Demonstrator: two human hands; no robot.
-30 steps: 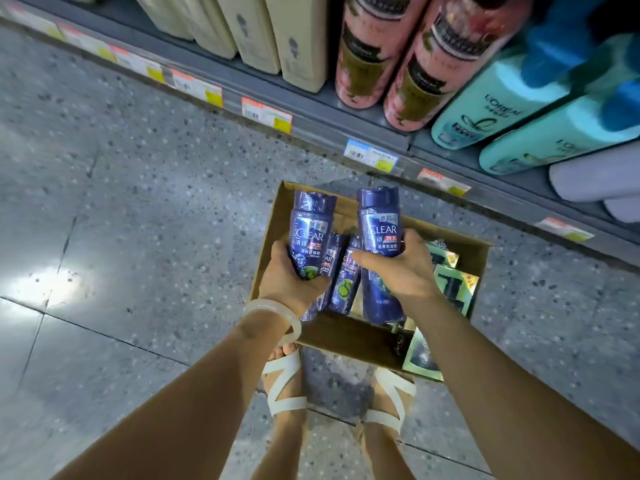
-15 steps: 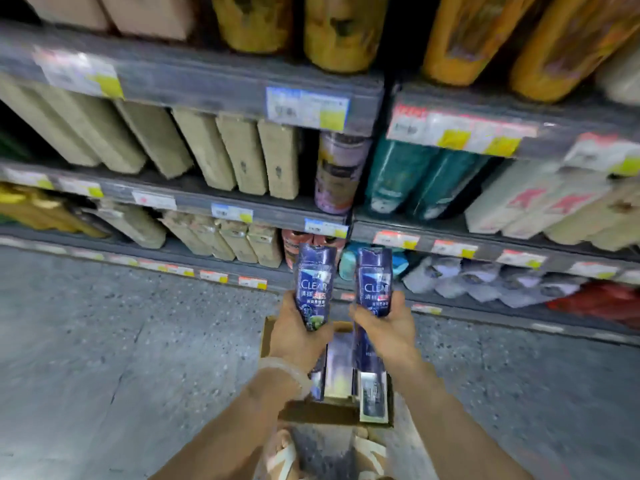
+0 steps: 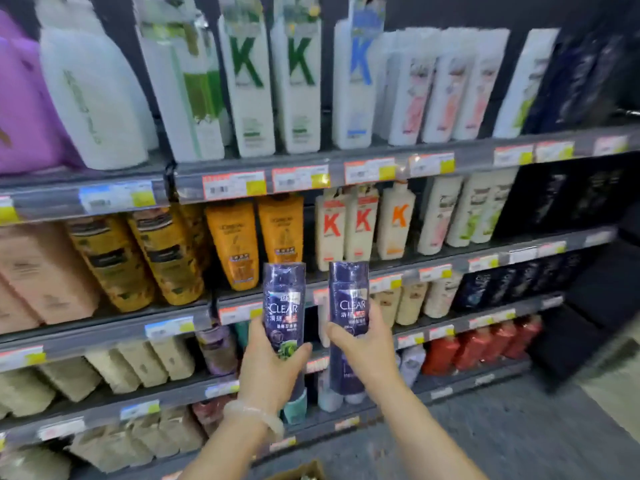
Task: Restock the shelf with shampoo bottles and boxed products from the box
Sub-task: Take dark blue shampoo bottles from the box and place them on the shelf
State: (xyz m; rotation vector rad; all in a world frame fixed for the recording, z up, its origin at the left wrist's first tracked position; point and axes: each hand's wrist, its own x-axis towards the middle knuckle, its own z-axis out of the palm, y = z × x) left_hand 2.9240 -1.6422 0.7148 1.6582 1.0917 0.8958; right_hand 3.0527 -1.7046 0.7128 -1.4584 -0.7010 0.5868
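While held upright, each glossy film-wrapped purple bottle pack [image 3: 284,306] [image 3: 348,299] sits in curled fingers: left hand [image 3: 268,368], right hand [image 3: 367,351].

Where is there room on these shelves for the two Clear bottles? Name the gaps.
Best bet: the dark slot between the teal bottle and the cream bottles, behind the left Clear bottle and right Clear bottle. A narrow dark gap also separates the orange bottles from the red-K bottles one shelf up. Everywhere else the rows look packed side by side.
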